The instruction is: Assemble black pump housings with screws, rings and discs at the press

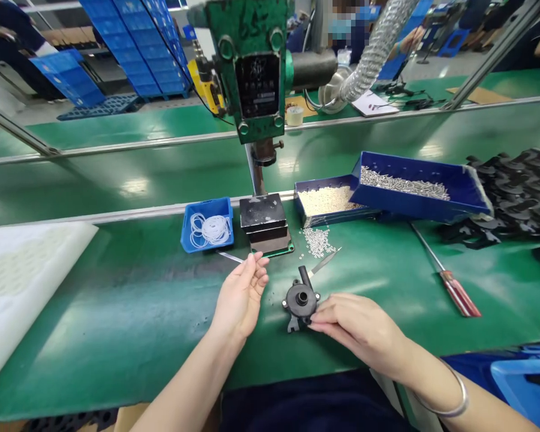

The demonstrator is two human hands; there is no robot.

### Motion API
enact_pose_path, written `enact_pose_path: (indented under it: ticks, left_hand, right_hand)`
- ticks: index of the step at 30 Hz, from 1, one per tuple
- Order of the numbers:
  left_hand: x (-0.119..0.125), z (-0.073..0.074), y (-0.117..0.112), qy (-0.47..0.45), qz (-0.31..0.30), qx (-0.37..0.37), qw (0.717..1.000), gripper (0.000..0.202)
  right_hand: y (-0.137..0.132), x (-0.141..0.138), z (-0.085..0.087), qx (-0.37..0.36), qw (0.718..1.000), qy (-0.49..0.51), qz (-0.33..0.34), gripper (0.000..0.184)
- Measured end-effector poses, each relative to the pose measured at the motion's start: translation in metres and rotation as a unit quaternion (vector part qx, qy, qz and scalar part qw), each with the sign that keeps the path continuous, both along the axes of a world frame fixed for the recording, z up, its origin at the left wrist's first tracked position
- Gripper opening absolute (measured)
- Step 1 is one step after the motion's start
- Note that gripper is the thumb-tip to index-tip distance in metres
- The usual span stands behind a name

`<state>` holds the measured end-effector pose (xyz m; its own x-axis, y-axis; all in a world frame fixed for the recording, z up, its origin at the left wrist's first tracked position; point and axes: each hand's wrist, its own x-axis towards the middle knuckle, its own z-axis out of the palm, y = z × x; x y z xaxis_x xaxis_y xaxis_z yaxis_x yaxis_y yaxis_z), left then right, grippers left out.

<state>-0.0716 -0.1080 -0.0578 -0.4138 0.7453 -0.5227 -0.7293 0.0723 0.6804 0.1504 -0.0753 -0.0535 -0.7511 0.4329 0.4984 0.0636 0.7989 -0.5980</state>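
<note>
A round black pump housing [299, 301], with a spout and a raised centre opening, is near the table's front. My right hand [357, 327] grips its lower right edge between thumb and fingers. To its left, my left hand [243, 294] is raised, thumb and index finger pressed together; whatever they hold, if anything, I cannot make out. A thin metal strip [229, 257] shows just behind those fingertips. Pointed tweezers [326, 262] lie beyond the housing, beside a scatter of small metal nuts [317, 242].
A green press [261, 66] stands above a black block [263, 213]. Around it are a blue bin [184, 231] of white rings, a bin of cream-coloured pieces [328, 200] and a tilted bin of screws [405, 185]. Right: a screwdriver [454, 288] and black parts [517, 192]. Left: white foam [31, 276].
</note>
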Motion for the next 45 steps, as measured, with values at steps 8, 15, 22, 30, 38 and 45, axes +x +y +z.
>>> enact_pose_path:
  ticks: [8, 15, 22, 30, 38, 45]
  left_hand:
    - [0.000, -0.009, -0.008, -0.007, -0.026, 0.000, 1.000, 0.011]
    - [-0.001, -0.016, -0.014, -0.054, -0.070, 0.046, 0.995, 0.016]
    - [0.000, -0.012, -0.014, 0.016, -0.125, 0.018, 0.992, 0.009]
    - [-0.004, -0.019, -0.009, 0.031, -0.143, 0.027, 0.989, 0.024]
    - [0.012, -0.013, -0.004, 0.200, -0.212, 0.040, 0.956, 0.024]
    - [0.014, -0.018, 0.005, 0.478, -0.233, 0.056, 0.845, 0.019]
  right_hand:
    - [-0.004, -0.007, -0.007, 0.084, 0.996, -0.017, -0.025, 0.010]
    - [-0.004, -0.010, -0.011, 0.048, 0.998, -0.019, -0.029, 0.007]
    - [-0.007, -0.011, -0.007, 0.103, 0.994, -0.042, -0.010, 0.007]
    - [-0.007, 0.000, -0.009, 0.102, 0.993, -0.065, -0.015, 0.040]
    - [-0.012, 0.006, -0.020, 0.051, 0.997, -0.045, -0.021, 0.033]
    - [-0.015, 0.006, -0.023, 0.038, 0.997, -0.058, -0.020, 0.027]
